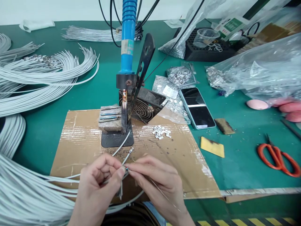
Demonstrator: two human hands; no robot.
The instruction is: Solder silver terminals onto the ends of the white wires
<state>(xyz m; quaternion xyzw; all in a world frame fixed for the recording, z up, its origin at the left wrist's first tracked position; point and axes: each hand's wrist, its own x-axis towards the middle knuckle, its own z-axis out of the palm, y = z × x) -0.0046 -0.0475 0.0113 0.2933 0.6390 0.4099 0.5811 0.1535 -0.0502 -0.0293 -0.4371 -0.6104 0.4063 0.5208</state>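
Observation:
My left hand (98, 182) is closed in a pinch on thin white wires (122, 146) whose ends rise toward the soldering stand. My right hand (160, 180) pinches the same spot from the right, fingertips meeting at a tiny metal piece I cannot make out; a thin solder strand (162, 193) runs across its back. One wire end carries a small metal terminal (130, 150). Both hands hover over a cardboard sheet (82, 138). A blue-handled soldering iron (128, 40) stands tip-down in a black stand (117, 139) just beyond them.
A pile of small metal terminals (161, 131) lies on the cardboard. White wire bundles (35, 75) fill the left side. Right of the cardboard are a phone (197, 108), yellow sponge (212, 147), red scissors (278, 158), and plastic bags (258, 72) of parts. A small fan (144, 108) sits behind the stand.

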